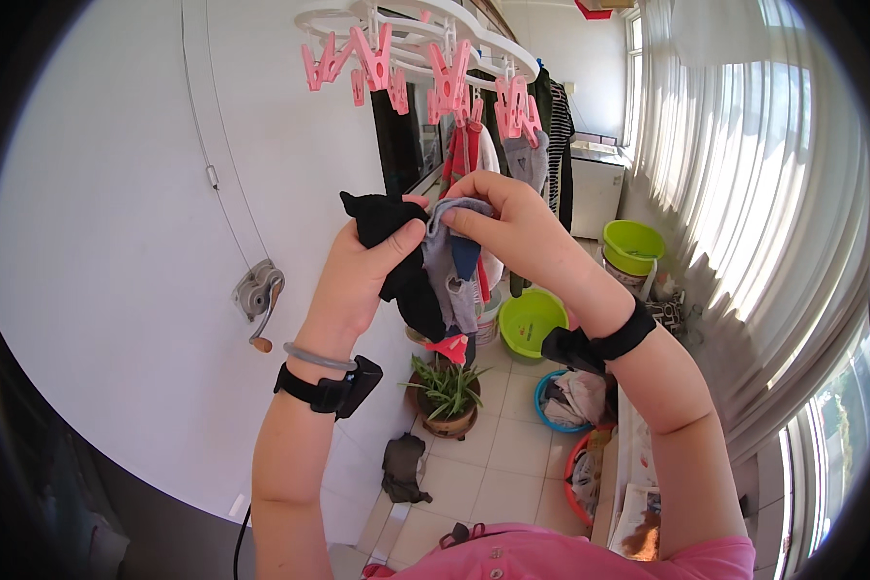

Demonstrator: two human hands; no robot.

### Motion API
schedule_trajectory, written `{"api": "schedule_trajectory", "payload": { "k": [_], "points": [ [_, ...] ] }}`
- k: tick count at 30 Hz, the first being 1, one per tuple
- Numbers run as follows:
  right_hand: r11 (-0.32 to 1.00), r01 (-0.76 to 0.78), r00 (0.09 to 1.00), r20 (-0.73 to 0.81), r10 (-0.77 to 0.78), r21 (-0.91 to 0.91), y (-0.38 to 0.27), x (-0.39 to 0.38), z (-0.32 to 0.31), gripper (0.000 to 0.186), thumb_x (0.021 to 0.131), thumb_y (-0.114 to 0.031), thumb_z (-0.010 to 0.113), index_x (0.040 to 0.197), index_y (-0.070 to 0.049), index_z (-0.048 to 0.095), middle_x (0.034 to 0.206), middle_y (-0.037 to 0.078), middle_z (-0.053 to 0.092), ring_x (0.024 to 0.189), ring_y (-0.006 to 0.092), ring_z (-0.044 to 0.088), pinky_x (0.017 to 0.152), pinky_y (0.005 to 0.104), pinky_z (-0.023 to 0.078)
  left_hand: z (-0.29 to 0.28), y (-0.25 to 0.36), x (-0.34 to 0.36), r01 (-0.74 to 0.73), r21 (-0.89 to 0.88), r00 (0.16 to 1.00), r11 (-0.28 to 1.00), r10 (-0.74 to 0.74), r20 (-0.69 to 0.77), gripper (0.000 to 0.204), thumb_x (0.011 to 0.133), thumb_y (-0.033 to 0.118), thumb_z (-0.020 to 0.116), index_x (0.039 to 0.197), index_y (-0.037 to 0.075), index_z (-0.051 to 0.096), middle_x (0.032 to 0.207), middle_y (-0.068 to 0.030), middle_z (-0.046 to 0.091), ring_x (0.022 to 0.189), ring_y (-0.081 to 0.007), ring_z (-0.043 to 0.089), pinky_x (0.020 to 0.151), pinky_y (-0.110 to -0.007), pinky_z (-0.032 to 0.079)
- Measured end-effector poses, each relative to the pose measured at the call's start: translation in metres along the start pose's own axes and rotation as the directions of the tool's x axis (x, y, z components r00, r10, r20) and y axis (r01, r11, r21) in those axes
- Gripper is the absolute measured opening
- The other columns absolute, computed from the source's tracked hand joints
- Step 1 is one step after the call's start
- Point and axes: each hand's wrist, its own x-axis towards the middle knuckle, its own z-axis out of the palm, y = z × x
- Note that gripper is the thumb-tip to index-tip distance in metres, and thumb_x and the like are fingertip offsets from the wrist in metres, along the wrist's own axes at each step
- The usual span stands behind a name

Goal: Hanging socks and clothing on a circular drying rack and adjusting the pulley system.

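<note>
My left hand [382, 246] is closed on a bunched black cloth [406, 295], with some grey and dark blue fabric bunched against it. My right hand [478, 213] pinches the top edge of a small grey cloth [449, 271], which hangs down beside the black one. A pink-red piece [449, 348] shows beneath the bundle; what it is I cannot make out. Above both hands is a white hanging rack [416, 29] with several pink clips [447, 72], one holding a grey garment [524, 159].
Hanging clothes [556, 145] are ahead. Low down are green basins [532, 329], a blue basin of laundry [568, 396], a red basin [582, 493], a potted plant [445, 396] and a dark bundle [406, 464]. A wall crank [256, 290] is at left, curtains [744, 164] at right.
</note>
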Motion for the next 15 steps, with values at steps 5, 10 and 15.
{"api": "schedule_trajectory", "payload": {
  "k": [5, 10, 15],
  "points": [
    [0.998, 0.06, 0.998, 0.006, -0.061, 0.027, 0.005, 0.008, -0.001, 0.021, 0.086, -0.015, 0.062, 0.1, 0.0, 0.058, 0.076, 0.004, 0.059, 0.068, 0.0089, 0.055, 0.056, 0.0254, 0.046, 0.0, 0.002, 0.0, -0.031, 0.124, 0.999, 0.992, 0.027, 0.035, 0.032, 0.081, 0.017, 0.075, 0.106, 0.003, 0.063, 0.094, -0.0012, 0.063, 0.085, -0.01, 0.058, 0.079, -0.025, 0.046],
    [0.865, 0.287, 0.891, -0.216, -0.399, -0.412, 0.011, 0.004, 0.001, 0.021, 0.087, -0.016, 0.061, 0.102, -0.001, 0.059, 0.079, 0.009, 0.061, 0.067, 0.0201, 0.057, 0.06, 0.034, 0.048, -0.004, 0.002, 0.004, -0.033, 0.134, 0.999, 0.99, 0.037, -0.025, 0.022, 0.083, 0.016, 0.071, 0.1, 0.005, 0.061, 0.092, 0.0007, 0.06, 0.082, -0.0092, 0.055, 0.073, -0.026, 0.045],
    [0.942, -0.145, 0.988, -0.099, 0.121, -0.303, -0.011, -0.002, 0.008, 0.028, 0.088, -0.024, 0.065, 0.098, 0.001, 0.061, 0.083, 0.009, 0.064, 0.072, 0.0203, 0.06, 0.066, 0.0314, 0.048, 0.008, -0.008, 0.001, -0.07, 0.236, 0.982, 0.969, 0.109, -0.155, 0.022, 0.083, 0.014, 0.071, 0.1, 0.005, 0.061, 0.089, 0.0004, 0.061, 0.081, -0.0106, 0.057, 0.074, -0.025, 0.045]
  ]
}}
